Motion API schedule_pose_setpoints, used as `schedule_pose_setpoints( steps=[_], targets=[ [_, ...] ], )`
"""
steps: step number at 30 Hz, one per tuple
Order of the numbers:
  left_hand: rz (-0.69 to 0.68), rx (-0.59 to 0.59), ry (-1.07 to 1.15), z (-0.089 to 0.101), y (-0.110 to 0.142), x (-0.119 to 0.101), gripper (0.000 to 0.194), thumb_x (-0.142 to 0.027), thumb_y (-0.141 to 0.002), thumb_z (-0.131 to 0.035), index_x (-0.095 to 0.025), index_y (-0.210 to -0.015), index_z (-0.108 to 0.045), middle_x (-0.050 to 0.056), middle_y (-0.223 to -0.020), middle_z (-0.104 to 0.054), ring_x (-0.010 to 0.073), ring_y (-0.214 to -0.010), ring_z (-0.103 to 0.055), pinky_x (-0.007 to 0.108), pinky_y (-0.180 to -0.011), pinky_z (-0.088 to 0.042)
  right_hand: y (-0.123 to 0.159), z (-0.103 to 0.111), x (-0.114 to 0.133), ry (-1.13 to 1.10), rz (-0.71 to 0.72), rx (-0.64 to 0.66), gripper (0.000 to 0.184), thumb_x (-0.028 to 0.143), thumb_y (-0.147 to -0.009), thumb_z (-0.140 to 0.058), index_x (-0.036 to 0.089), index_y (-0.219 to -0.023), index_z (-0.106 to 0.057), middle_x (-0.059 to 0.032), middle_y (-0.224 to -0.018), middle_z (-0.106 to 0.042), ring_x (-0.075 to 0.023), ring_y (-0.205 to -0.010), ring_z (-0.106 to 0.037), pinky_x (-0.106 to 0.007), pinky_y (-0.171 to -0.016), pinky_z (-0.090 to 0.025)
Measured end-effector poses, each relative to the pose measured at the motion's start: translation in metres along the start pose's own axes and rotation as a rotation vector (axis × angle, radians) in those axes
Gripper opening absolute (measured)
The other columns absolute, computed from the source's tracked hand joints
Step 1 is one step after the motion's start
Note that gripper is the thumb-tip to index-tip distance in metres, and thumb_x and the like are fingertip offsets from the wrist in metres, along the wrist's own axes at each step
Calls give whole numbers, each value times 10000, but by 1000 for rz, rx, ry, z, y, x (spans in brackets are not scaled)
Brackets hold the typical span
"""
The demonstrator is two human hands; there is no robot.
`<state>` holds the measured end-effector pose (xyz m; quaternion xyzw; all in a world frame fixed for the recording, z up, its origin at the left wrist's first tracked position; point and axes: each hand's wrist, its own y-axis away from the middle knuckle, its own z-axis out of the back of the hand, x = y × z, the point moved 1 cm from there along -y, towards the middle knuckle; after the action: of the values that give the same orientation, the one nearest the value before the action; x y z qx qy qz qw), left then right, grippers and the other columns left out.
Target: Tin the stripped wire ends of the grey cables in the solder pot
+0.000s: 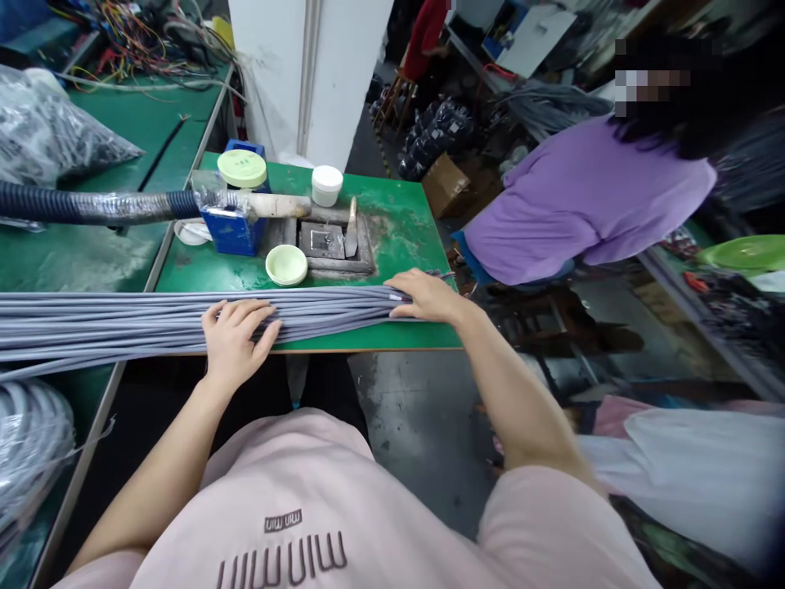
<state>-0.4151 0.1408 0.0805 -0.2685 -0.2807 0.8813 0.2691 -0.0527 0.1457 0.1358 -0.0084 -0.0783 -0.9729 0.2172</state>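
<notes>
A long bundle of grey cables (123, 319) lies flat across the near edge of the green table (405, 221), running off to the left. My left hand (236, 339) rests open on the bundle, fingers spread flat over the cables. My right hand (423, 294) lies palm down on the right-hand ends of the cables, fingers extended over their tips.
Behind the bundle sit a metal solder pot (325, 241), a pale green lid (286, 264), a white jar (327, 185), a blue box (233, 225) and a corrugated hose (79, 204). A person in a purple shirt (582, 196) bends at right. Cable coils (30, 442) hang at the lower left.
</notes>
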Motion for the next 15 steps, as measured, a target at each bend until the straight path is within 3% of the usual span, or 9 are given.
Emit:
schedule_pose_setpoints(
  steps=[3,9,12,15],
  targets=[
    [19,3,24,6,-1,0,149,-320,-857,-628,-254,-988,-653,21,-1041,-725,225,-997,-648,441,-958,-334,-10,6,-4,47,-1,21,431,409,-853,-592,188,-1222,-610,-119,-1108,-690,-301,-1022,-588,-390,-831,-482],
    [24,11,68,13,-2,-8,124,-304,-875,-602,-246,-970,-657,23,-1011,-721,218,-980,-631,434,-912,-378,-2,-10,2,53,-50,-215,502,351,-922,-494,108,-1360,-480,-160,-1382,-538,-314,-1260,-492,-485,-1047,-377],
    [-122,85,104,2,-1,-26,109,-289,-894,-576,-259,-971,-649,0,-945,-721,196,-865,-617,408,-774,-395,16,-9,24,30,-130,-340,501,394,-919,-489,109,-1330,-513,-188,-1373,-534,-348,-1284,-467,-539,-1071,-349],
    [-218,248,80,-13,4,-51,132,-285,-903,-547,-250,-993,-637,18,-944,-706,218,-841,-588,426,-705,-387,33,-10,66,-183,-74,-477,444,387,-929,-469,199,-1326,-532,-152,-1213,-648,-302,-1145,-596,-470,-995,-476]
  ],
)
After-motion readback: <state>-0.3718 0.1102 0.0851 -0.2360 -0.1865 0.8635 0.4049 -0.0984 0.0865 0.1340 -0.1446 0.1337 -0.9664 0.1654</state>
